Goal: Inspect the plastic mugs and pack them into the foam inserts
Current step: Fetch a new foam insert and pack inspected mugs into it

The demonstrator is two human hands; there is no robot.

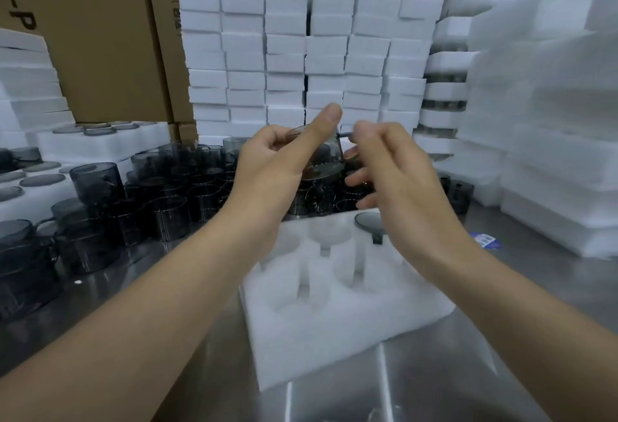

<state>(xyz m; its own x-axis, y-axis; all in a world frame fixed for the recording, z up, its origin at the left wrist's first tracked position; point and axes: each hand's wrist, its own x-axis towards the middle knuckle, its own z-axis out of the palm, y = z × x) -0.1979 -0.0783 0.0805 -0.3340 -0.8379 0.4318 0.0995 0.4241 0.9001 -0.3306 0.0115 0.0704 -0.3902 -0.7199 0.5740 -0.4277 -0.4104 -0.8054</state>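
Mug [322,154], smoky clear plastic, held up over foam insert [334,314] on bench [434,381], left hand [281,167] closed round body, right hand [384,167] pinching handle; loose pinch risks dropping it onto crowded mugs [167,194].

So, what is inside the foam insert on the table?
The foam insert holds one dark mug in its far right pocket; the other visible pockets look empty. The right hand hides the far right edge.

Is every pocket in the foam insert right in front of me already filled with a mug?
No: the foam insert holds just one mug in its far right pocket, and the other visible pockets are empty.
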